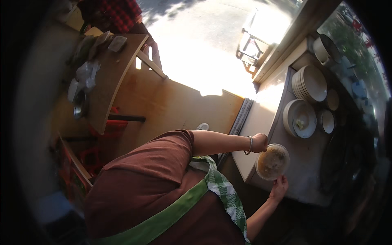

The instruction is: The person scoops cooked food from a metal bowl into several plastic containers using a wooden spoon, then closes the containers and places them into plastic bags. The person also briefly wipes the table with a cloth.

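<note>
A round plastic bowl [273, 161], which looks lidded and has brownish contents, is held near the inner edge of the counter. My left hand [259, 142], with a metal bangle at the wrist, has its fingers closed at the bowl's upper rim. At the lower rim my right hand [278, 187] grips the bowl between thumb and fingers. Beyond it on the counter [303, 171] stand a wide white bowl [304, 122] with a pale scrap inside, a stack of pale bowls [310, 82] and a smaller white bowl [327, 121].
A pot [326, 50] stands at the counter's far end beside a window. Across the floor, a wooden table [118, 73] carries plastic bags [87, 73], a clear container [117, 43] and a metal bowl [80, 104]. A person in a checked shirt [122, 13] is behind it. Red stools [92, 156] stand below.
</note>
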Action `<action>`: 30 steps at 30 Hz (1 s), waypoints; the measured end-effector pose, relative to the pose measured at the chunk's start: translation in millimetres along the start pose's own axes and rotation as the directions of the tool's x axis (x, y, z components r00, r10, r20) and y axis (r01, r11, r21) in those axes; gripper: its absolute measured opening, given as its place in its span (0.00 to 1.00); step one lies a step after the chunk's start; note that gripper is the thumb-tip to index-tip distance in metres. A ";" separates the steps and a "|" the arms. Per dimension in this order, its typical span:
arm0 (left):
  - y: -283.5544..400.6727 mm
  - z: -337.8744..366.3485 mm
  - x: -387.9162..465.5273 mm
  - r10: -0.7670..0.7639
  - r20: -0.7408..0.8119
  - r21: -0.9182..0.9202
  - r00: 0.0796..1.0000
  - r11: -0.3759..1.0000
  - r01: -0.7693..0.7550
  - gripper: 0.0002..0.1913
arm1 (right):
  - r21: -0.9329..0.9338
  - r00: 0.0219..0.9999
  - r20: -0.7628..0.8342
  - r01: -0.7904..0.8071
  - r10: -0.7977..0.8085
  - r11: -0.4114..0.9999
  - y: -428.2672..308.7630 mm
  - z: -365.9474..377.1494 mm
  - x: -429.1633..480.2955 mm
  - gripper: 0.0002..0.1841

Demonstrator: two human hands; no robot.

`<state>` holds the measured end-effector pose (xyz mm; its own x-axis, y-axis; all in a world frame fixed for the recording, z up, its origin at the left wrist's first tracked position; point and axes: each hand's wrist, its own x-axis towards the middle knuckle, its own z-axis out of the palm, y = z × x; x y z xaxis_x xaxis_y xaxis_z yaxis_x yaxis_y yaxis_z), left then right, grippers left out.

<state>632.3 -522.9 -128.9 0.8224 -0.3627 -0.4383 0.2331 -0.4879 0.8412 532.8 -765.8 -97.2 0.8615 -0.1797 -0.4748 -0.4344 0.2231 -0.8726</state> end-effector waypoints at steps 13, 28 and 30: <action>-87.4 -196.6 -339.2 -0.343 -0.607 -0.566 0.717 0.819 -0.088 0.08 | -0.344 0.671 0.684 -0.048 0.286 0.938 -34.0 344.2 -58.7 0.04; -306.2 -446.8 -585.8 -0.667 -0.740 -0.622 0.084 0.630 -0.465 0.07 | -0.435 0.046 0.881 0.475 0.472 0.765 85.2 888.2 -175.2 0.10; -344.5 -478.8 -594.7 -0.693 -0.720 -0.624 0.037 0.623 -0.473 0.06 | -0.478 0.027 0.848 0.473 0.530 0.740 109.8 951.1 -174.4 0.09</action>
<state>311.4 241.0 -6.4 0.2429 0.8963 -0.3711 0.0798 0.3628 0.9285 584.7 201.3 -1.6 0.0154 0.9255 -0.3783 -0.0394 -0.3775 -0.9252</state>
